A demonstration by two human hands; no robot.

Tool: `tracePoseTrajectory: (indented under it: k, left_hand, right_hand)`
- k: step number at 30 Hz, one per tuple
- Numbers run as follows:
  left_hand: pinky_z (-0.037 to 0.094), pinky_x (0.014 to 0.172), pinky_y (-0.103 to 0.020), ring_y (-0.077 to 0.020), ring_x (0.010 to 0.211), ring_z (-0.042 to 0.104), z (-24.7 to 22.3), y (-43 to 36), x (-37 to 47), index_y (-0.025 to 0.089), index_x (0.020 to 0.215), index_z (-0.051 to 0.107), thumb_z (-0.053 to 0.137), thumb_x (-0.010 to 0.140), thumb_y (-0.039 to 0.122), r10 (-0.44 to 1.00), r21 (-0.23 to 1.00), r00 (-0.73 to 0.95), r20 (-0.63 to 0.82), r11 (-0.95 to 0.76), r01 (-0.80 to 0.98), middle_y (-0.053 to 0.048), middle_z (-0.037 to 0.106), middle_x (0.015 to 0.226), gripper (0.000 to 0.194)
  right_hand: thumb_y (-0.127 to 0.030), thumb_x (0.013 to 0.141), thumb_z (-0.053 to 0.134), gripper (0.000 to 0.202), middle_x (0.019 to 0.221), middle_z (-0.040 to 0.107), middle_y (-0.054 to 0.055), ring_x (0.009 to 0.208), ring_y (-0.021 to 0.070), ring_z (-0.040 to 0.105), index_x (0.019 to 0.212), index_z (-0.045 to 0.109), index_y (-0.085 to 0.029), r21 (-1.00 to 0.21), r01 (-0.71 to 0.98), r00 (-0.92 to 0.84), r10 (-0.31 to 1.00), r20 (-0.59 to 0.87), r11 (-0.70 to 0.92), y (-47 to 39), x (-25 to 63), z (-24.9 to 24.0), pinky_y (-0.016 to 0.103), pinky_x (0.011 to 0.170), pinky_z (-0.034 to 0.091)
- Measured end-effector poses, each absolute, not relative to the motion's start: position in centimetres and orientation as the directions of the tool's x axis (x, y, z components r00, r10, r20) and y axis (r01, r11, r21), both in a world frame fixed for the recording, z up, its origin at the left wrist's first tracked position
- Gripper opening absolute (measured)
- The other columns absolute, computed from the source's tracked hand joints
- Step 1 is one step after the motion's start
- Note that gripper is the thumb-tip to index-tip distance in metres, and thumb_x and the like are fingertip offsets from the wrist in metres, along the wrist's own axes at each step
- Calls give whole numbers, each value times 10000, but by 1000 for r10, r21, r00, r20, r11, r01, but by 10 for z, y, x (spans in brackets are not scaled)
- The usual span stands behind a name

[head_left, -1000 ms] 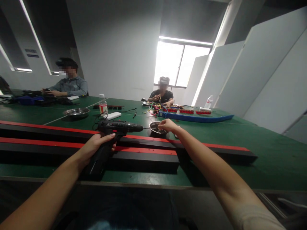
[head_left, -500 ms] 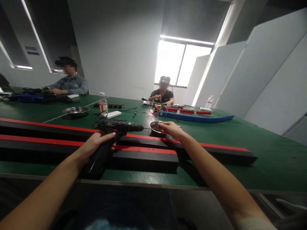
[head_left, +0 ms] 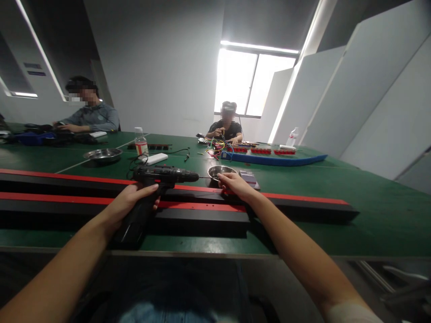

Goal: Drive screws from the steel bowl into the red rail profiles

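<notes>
My left hand [head_left: 133, 204] is wrapped round the grip of a black power drill [head_left: 164, 174], whose thin bit points right. At the bit's tip, the fingers of my right hand [head_left: 234, 184] are pinched together; whatever lies between them is too small to make out. Just behind those fingers stands a round metal bowl [head_left: 220, 169]. Two long black bars with red tops lie across the table below the hands: the rear bar [head_left: 310, 208] reaches further right, and the front bar [head_left: 202, 222] ends near the middle.
The green table [head_left: 380, 202] also holds a metal dish [head_left: 103, 155], a bottle [head_left: 141, 143], a white power bank [head_left: 156, 159], a small box [head_left: 249, 179], coloured wires [head_left: 217, 146] and a blue strip [head_left: 276, 159]. Two people sit at the far side.
My right hand has shifted slightly left, closer to the drill's bit, uncovering more of the bowl and the small box behind it. The whole view has shifted slightly.
</notes>
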State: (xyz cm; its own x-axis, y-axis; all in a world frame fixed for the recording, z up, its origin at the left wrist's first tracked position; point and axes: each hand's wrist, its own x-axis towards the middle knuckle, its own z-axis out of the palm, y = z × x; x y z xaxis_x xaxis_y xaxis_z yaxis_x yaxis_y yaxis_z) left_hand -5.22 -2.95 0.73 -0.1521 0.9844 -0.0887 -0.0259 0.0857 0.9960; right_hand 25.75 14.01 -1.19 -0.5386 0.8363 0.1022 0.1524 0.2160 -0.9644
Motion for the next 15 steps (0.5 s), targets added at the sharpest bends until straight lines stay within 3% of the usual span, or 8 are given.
tracePoseTrajectory:
  k: [15]
  left_hand:
    - [525, 577, -222, -153, 628, 647, 12, -35, -46, 135, 904, 639, 801, 760, 459, 978, 990, -150, -142, 137, -43, -50, 692, 770, 390]
  right_hand:
    - [-627, 866, 632, 462, 692, 629, 27, 612, 116, 572, 764, 597, -178, -955, 181, -557, 825, 97, 235, 131, 256, -8, 211, 511, 393]
